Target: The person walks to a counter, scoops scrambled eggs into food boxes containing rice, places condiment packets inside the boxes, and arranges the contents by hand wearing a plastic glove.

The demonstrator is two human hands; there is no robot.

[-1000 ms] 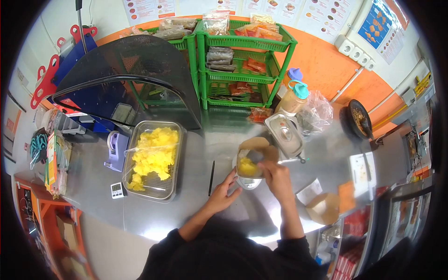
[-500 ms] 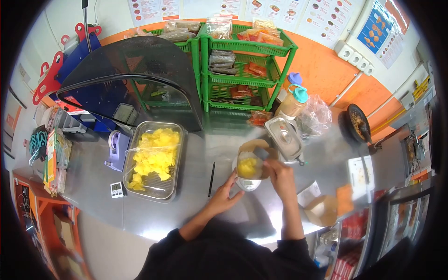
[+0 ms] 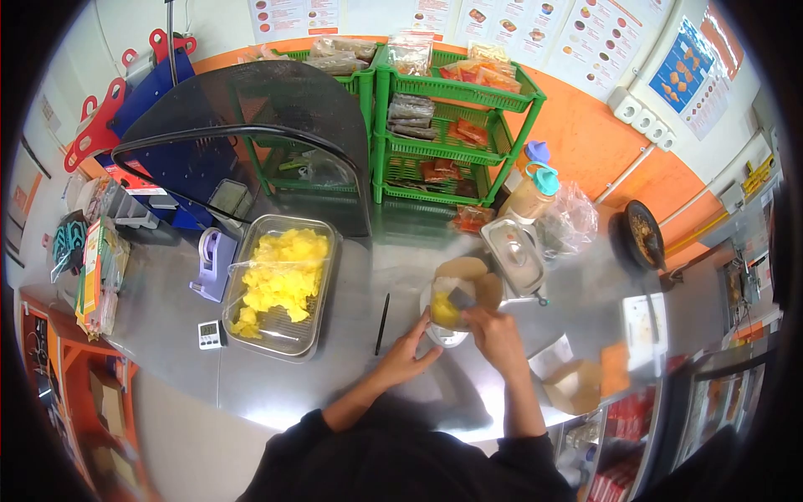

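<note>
A brown paper food box (image 3: pixel 488 290) with a pale lining stands on a small white scale (image 3: pixel 447 337). Soft yellow food (image 3: pixel 443 310), perhaps scrambled egg, lies inside it. My right hand (image 3: pixel 493 339) is closed around the handle of a dark, flat-bladed spatula (image 3: pixel 459 298), whose blade is in the box at the food. My left hand (image 3: pixel 404 360) is at the box's near left side, fingers stretched along it and thumb apart. To the left, a clear tray (image 3: pixel 314 335) holds more of this yellow food, partly under plastic film.
A black pen (image 3: pixel 382 325) lies left of the scale. A lidded metal container (image 3: pixel 514 258) stands close behind the box on the right. Another paper box (image 3: pixel 574 386) is near the front edge. A timer (image 3: pixel 210 335), a tape dispenser (image 3: pixel 215 263) and green shelves (image 3: pixel 443 151) stand around.
The spatula blade has dipped lower into the box, against the yellow food, with my right hand slightly down and left. My left hand stays beside the box. The whole view has shifted a little.
</note>
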